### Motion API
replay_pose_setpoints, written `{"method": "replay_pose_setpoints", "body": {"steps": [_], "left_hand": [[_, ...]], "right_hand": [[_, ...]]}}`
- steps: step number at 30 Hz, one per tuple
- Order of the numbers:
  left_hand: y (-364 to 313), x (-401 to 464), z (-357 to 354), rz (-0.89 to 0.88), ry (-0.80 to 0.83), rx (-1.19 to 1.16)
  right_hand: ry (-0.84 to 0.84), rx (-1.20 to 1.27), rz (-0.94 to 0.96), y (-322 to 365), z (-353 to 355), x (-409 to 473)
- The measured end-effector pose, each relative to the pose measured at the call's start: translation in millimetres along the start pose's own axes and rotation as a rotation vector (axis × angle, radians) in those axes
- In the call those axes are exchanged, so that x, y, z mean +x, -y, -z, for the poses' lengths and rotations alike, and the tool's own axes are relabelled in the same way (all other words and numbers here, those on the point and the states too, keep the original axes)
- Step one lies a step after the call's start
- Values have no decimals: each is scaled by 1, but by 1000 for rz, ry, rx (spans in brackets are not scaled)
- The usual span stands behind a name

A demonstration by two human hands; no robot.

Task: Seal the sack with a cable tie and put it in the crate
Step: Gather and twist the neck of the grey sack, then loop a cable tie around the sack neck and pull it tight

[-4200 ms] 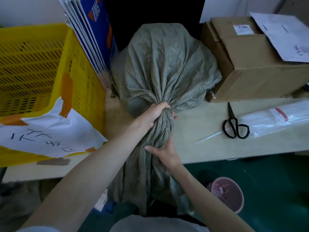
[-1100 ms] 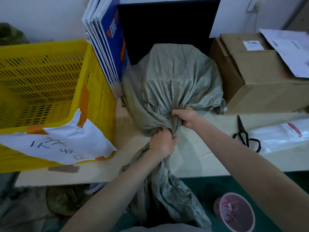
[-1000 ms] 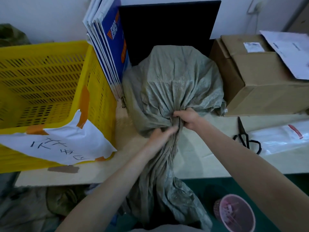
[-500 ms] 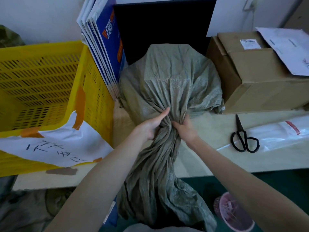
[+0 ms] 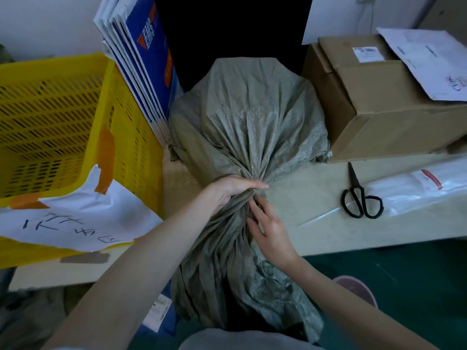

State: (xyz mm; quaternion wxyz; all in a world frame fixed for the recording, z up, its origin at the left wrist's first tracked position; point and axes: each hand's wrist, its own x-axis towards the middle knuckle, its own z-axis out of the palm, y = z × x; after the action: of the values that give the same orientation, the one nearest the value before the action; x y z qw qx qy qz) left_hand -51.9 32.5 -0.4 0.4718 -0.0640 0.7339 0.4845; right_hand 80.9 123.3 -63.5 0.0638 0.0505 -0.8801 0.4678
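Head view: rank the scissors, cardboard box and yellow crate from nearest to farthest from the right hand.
From the right hand:
1. Scissors, on the table to its right.
2. Cardboard box, farther back on the right.
3. Yellow crate, far left; its near wall and the box are too close to call.

Left hand (image 5: 233,189) grips gathered neck of sack (image 5: 249,127); right hand (image 5: 269,229) rests fingers on twisted fabric below.

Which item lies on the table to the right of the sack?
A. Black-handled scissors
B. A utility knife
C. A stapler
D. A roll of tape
A: black-handled scissors lie flat on the table to the right of the sack, partly on a clear plastic bag, in front of the cardboard box.
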Motion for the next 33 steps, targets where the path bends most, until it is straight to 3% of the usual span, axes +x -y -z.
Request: {"method": "replay_pose_setpoints", "body": {"steps": [5,13,17,20,23,29,33], "left_hand": [[3,7,-7,-22,-149,-3],[1,1,-11,-41,-189,-110],[2,2,-14,-56,-210,-74],[2,5,-13,-38,-183,-82],[3,8,-19,-65,-234,-130],[10,17,-27,-107,-329,-106],[12,18,-27,-133,-316,-128]], "right_hand": [[18,64,-36,4,11,6],[-33,231,-135,0,27,11],[-137,262,-196,-8,48,11],[-189,121,-231,-28,70,11],[-132,-148,-243,-61,94,8],[173,-647,-283,-118,135,4],[508,-976,-273,-131,147,7]]}}
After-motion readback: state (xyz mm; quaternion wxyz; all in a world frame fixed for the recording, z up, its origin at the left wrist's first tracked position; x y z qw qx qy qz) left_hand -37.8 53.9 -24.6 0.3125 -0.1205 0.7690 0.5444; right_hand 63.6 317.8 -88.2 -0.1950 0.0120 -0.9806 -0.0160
